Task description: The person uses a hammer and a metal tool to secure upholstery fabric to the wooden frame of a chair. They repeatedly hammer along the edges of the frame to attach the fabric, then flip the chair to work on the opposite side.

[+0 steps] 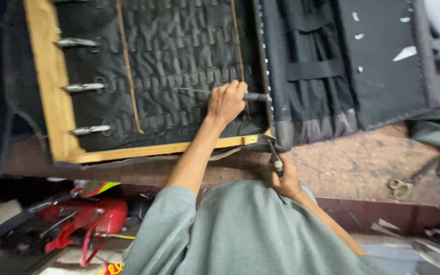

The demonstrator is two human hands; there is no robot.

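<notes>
While the left hand (226, 102) was closed around the dark handle of a long thin tool (219, 93), its metal shaft lay across the black quilted fabric (179, 56) stretched inside a wooden frame (52, 81), near the frame's right edge. That frame rested on a worn brown desk (362, 158), and the fabric was crossed by rows of wavy zigzag springs, with three metal clips (83, 87) fastened along the frame's left rail. The right hand (285, 178) was clenched on a second dark-handled tool (275, 155) at the near right corner of the frame, its tip touching the corner where black cloth wrapped the wood. Just beside the frame, to the right, lay a black upholstered panel (378, 61) with strap bands and scraps of white paper on it. A pair of scissors (397, 187) sat on the desk's near right part, well apart from both hands. Below the desk's near edge, at left, red tools (85, 219) lay in a heap.
</notes>
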